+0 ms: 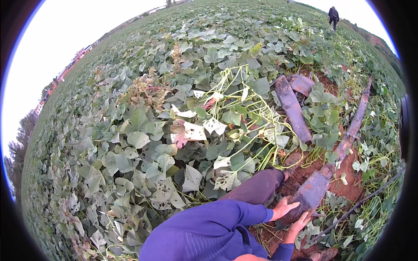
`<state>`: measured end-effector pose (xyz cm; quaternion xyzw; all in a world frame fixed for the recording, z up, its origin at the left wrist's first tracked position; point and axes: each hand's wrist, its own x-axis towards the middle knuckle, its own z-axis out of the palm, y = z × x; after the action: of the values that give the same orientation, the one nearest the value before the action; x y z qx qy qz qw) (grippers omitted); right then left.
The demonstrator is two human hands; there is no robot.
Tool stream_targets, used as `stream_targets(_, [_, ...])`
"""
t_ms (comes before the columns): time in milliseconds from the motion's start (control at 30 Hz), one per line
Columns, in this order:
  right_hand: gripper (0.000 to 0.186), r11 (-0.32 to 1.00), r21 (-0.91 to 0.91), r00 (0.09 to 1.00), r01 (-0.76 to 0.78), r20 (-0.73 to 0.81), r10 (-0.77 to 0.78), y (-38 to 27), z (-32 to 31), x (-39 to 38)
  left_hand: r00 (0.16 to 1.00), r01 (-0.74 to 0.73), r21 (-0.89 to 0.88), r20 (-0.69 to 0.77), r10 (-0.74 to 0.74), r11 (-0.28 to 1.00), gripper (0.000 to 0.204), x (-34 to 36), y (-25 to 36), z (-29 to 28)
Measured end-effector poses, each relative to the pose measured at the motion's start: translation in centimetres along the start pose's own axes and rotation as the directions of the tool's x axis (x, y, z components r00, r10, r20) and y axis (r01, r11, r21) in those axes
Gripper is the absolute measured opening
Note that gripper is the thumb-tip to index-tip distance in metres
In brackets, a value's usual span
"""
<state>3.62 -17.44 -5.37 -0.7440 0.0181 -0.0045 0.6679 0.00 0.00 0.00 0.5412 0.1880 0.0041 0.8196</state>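
My left hand (284, 208) grips the left side of a dark, rust-spotted metal plate (313, 188) low at the right, and my right hand (299, 222) holds the plate's near end. The plate lies at the lower end of a long rusty bar (357, 118), which runs up to the right. To the left of the bar, a flat metal strip (292, 108) and a shorter curved metal piece (300, 84) rest among the vines on reddish soil (348, 174).
Dense leafy vines (143, 130) cover the field, with pale bare stems (244, 108) piled near the centre. A thin dark rod or hose (361, 200) runs along the right. A person in dark clothes (333, 16) is upright far off at the top right. Buildings (65, 65) line the left horizon.
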Motion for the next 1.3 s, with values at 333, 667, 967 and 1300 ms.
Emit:
stream_targets(333, [0.067,0.981,0.192,0.998,-0.038,0.048,0.029,-0.1,0.6,-3.8,0.984,-0.112,0.410,-0.084,0.160,0.905,0.087,-1.9,-1.2,-1.3])
stream_targets(667, [0.069,0.997,0.077,0.986,-0.009,-0.166,0.022,-0.6,0.5,-3.3,0.934,-0.358,0.627,0.249,0.257,0.692,0.095,-1.4,0.6,-2.9])
stream_targets(967, [0.063,0.987,0.073,0.982,-0.145,-0.114,0.153,-2.4,-0.6,-7.2,0.983,-0.171,0.723,0.166,0.072,0.669,0.094,-5.6,2.8,-1.7])
stream_targets(1300, [0.080,0.845,0.026,0.846,-0.534,0.010,0.534,-10.6,-2.8,-7.2,0.948,0.054,0.804,0.146,-0.284,0.592,0.118,-4.3,3.8,0.4])
